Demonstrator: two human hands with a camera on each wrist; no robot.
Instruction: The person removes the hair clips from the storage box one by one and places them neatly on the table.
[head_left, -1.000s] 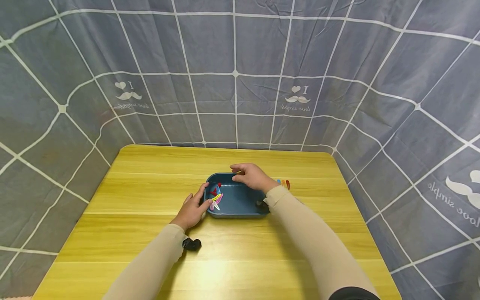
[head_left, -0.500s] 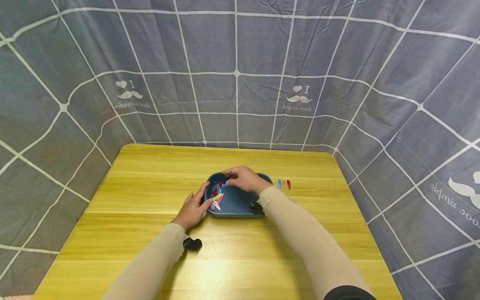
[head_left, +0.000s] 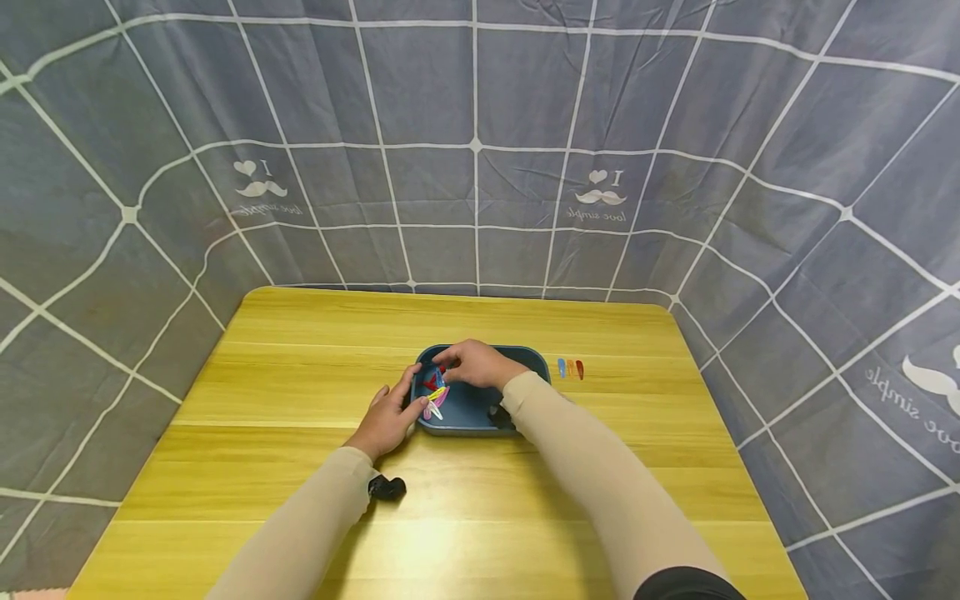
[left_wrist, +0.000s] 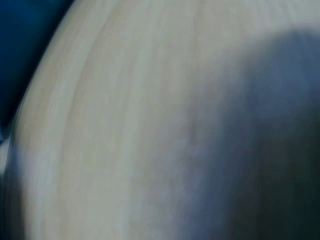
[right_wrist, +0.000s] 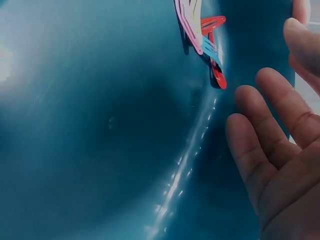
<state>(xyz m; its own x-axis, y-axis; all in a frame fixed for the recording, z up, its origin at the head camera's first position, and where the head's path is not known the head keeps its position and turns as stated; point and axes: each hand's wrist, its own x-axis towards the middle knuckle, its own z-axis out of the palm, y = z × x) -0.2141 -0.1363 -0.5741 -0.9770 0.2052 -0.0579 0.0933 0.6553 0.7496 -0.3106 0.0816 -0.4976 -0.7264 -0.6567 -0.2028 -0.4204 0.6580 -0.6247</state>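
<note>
Several snap hair clips (head_left: 436, 397) in red, blue, yellow, pink and white lie bunched at the left end of a dark blue tray (head_left: 468, 411). My left hand (head_left: 385, 422) rests against the tray's left side, fingers and thumb spread along the rim. Over the tray, my right hand (head_left: 480, 364) reaches toward the bunch from above. In the right wrist view its fingers are slightly bent and apart, beside a red clip (right_wrist: 221, 79) and a blue clip (right_wrist: 210, 49), with nothing seen between them. The left wrist view is blurred and shows mostly tabletop.
Right of the tray, a blue clip (head_left: 561, 367), an orange clip (head_left: 570, 367) and a red clip (head_left: 580, 369) lie in a row on the wooden table (head_left: 465, 517). A grey checked curtain (head_left: 435, 192) hangs behind and at both sides.
My right hand has moved left across the tray, from near its back right to the bunched clips. The row of clips on the right came fully into view. My left hand stayed put.
</note>
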